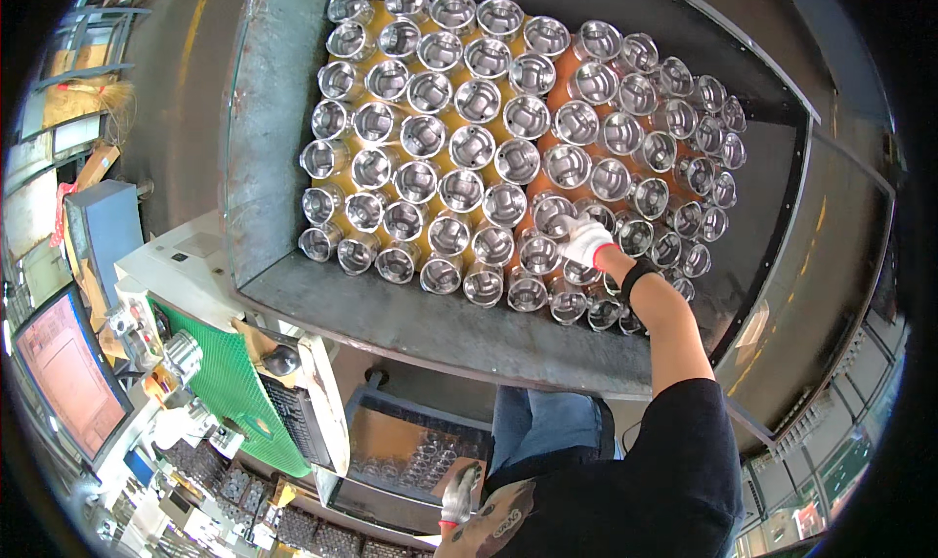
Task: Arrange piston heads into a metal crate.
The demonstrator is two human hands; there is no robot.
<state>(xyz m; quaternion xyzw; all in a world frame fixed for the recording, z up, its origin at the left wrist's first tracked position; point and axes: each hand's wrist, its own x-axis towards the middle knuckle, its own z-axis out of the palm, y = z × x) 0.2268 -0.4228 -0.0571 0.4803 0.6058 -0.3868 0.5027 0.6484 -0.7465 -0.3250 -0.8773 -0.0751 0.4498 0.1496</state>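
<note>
Rows of shiny metal pistons (471, 146) stand close together in a large grey metal bin (440, 338). My right hand (586, 240), in a white glove with a red cuff, reaches over the bin's near side. Its fingers are closed at the rim of a piston (553, 212) in the near middle part; the thumb side is partly hidden. Low at my left side is my left hand (457, 497), also gloved in white. It is beside a brown board-like piece (479, 480), and its fingers are too small and covered to make out.
Yellow and orange sheets lie beneath the pistons. Below the bin, a lower container (391, 431) holds more pistons. At left are a bench with a green mat (230, 382), a keyboard (293, 416), a mouse (281, 361) and a monitor (70, 372).
</note>
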